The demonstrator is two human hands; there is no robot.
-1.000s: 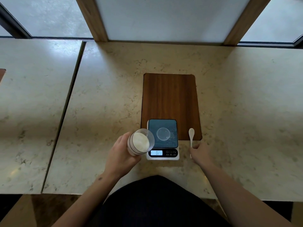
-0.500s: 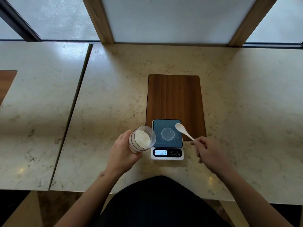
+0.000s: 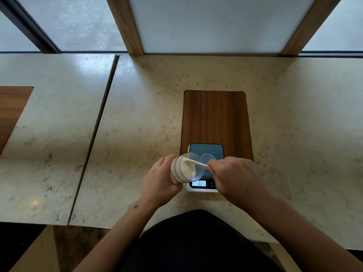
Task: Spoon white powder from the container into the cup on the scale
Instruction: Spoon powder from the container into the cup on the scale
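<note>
Spoon now dipped into the tilted container, scooping begun.

The right hand (image 3: 233, 177) fingers (image 3: 213, 165) pinch the white spoon (image 3: 193, 163), which half a second ago hovered over the scale (image 3: 206, 152) and now sits bowl-down in the powder; the left hand (image 3: 159, 179) wraps the clear container (image 3: 184, 167), tipped rightward. The cup (image 3: 206, 159) waits just beside its rim, so the carry is short; the table (image 3: 137, 124) lies open around.
</note>
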